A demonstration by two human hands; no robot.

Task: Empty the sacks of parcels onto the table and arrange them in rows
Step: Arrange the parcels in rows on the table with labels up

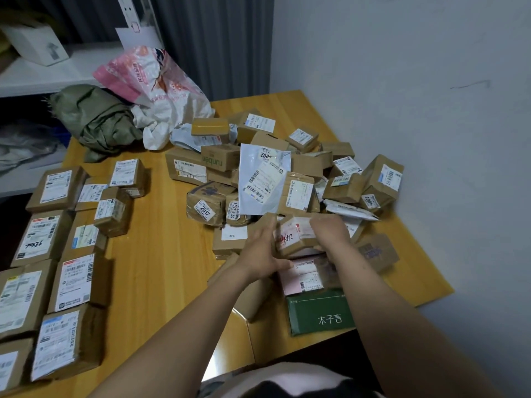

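While the left hand and right hand clasp a small parcel at the near edge of the pile, a green sack and a pink sack lie crumpled beyond it, contents hidden.

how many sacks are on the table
2. A crumpled green sack at the far left corner of the table, and a pink-and-white sack beside it on its right, behind the parcel pile. Others may be hidden off the table.
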